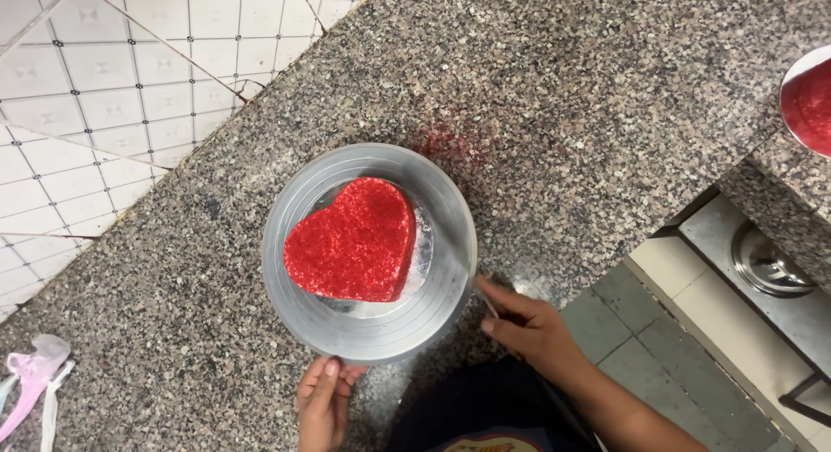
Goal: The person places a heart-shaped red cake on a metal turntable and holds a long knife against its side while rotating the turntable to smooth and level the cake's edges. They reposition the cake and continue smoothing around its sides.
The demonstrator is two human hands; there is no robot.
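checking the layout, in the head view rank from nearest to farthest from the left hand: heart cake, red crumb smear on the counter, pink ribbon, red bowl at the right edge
From the left hand:
1. Heart cake, just above it on the turntable.
2. Red crumb smear, beyond the cake, and pink ribbon, far left: too close to call.
3. Red bowl, far upper right.

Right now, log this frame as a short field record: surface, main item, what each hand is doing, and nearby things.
surface: speckled granite counter
main item: red heart-shaped cake on a round metal turntable
left hand: fingers touch the turntable's near rim
right hand: at the turntable's right edge, holding a thin metal tool, hard to identify
nearby: red crumbs on the counter; pink ribbon at lower left
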